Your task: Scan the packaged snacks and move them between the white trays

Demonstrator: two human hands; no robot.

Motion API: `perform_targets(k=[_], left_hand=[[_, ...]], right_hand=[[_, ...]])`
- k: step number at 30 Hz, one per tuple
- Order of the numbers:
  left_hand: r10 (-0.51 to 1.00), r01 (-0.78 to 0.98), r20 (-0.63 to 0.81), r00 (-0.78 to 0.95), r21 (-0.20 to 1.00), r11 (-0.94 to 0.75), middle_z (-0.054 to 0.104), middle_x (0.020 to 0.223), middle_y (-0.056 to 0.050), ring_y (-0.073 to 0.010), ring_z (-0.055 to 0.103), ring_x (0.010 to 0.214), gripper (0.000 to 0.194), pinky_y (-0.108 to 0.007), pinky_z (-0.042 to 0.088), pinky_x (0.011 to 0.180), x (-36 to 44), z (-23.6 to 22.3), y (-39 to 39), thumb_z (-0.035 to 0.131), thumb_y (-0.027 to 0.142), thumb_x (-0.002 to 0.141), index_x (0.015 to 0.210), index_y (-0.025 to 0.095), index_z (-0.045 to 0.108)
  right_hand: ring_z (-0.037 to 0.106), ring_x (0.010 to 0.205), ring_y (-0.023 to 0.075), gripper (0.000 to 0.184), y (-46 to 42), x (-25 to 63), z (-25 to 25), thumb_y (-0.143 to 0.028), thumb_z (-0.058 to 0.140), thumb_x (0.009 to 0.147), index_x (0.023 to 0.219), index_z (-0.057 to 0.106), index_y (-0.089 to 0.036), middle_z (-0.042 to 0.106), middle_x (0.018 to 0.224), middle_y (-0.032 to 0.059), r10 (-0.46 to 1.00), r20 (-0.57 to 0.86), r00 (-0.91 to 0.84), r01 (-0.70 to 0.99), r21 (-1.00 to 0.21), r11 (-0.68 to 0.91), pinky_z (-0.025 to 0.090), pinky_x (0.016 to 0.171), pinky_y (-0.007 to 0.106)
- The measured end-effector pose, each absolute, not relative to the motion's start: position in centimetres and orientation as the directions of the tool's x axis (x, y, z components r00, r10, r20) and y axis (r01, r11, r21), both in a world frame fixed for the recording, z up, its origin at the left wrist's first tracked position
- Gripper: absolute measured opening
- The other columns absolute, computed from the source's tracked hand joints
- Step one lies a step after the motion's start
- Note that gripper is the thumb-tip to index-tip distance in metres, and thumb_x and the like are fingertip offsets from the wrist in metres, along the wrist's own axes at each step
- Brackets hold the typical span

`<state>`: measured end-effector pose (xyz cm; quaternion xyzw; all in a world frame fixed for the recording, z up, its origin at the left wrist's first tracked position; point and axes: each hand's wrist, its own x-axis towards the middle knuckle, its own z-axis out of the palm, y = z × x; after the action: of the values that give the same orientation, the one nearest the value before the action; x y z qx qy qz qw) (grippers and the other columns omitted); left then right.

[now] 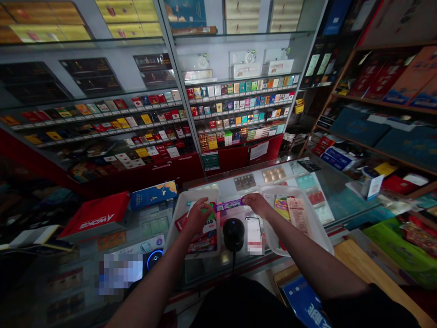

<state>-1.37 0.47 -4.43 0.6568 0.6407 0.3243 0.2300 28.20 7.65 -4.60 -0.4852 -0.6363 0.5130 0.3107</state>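
Note:
A slim purple candy pack (230, 205) is held level above the counter. Its right end is pinched in the fingers of my right hand (256, 203). My left hand (199, 216) hovers over the left white tray (180, 200), fingers apart and just short of the pack's left end. Red, green and white snack packets (203, 243) lie in that tray, partly hidden by my left hand and forearm. Under my right forearm stands the right white tray (319, 228), holding a yellow packet (282, 208) and a pale pink packet (297, 214).
Between the trays are a black rounded device (233, 234) on a cable and a lit phone (253, 232). A red box (97, 216) and a blue box (153, 196) lie left on the glass counter (336, 189). Shelves of cigarette packs (235, 105) rise behind.

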Motion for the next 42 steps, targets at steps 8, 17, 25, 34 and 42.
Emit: perform_targets(k=[8,17,25,34,42], left_hand=[[0.993,0.645,0.079,0.085,0.756,-0.115,0.066,0.14,-0.008,-0.0252,0.063,0.128,0.02,-0.042,0.044,0.116,1.1,-3.8,1.2,0.06,0.035,0.088,0.084,0.023,0.075],[0.989,0.655,0.052,0.139,0.744,-0.131,0.067,0.138,-0.005,-0.0254,0.064,0.126,0.018,-0.042,0.047,0.113,2.7,-2.9,2.2,0.06,0.031,0.086,0.073,0.023,0.072],[0.975,0.783,0.095,0.203,0.581,-0.22,0.064,0.142,-0.009,-0.0281,0.053,0.138,0.011,-0.05,0.039,0.119,3.3,-4.3,3.9,0.064,0.023,0.085,0.083,0.022,0.075],[0.944,0.913,0.152,0.292,0.251,-0.323,0.053,0.152,-0.006,-0.0391,0.028,0.153,0.014,-0.072,0.019,0.12,3.6,-6.0,3.7,0.066,0.017,0.081,0.084,0.026,0.076],[0.936,0.918,0.156,0.315,0.199,-0.342,0.051,0.154,-0.006,-0.0387,0.023,0.155,0.016,-0.072,0.011,0.123,4.0,-5.9,3.7,0.066,0.016,0.08,0.083,0.027,0.077]], right_hand=[[0.058,0.073,0.0179,0.035,7.3,31.0,-4.1,-0.049,0.063,0.077,0.08,0.074,-0.017,0.068,0.072,0.0004,0.918,-0.085,-0.387,0.28,-0.959,0.029,0.042,0.074,0.03],[0.06,0.073,0.0191,0.024,7.2,33.2,-4.9,-0.04,0.063,0.075,0.071,0.072,-0.019,0.07,0.072,0.002,0.942,-0.114,-0.315,0.318,-0.948,-0.008,0.044,0.072,0.03],[0.068,0.084,0.0228,0.019,7.8,34.1,-6.3,-0.035,0.066,0.076,0.078,0.076,-0.019,0.076,0.083,0.0039,0.962,-0.099,-0.256,0.407,-0.913,0.014,0.049,0.081,0.033],[0.056,0.133,0.0273,0.013,7.6,33.9,-7.6,-0.021,0.067,0.083,0.08,0.08,-0.022,0.07,0.13,0.0107,0.945,0.086,-0.316,0.607,-0.747,0.271,0.036,0.117,0.048],[0.058,0.134,0.0268,0.015,7.5,33.9,-8.0,-0.017,0.066,0.083,0.077,0.078,-0.024,0.074,0.125,0.0083,0.898,0.195,-0.395,0.624,-0.66,0.418,0.023,0.125,0.056]])
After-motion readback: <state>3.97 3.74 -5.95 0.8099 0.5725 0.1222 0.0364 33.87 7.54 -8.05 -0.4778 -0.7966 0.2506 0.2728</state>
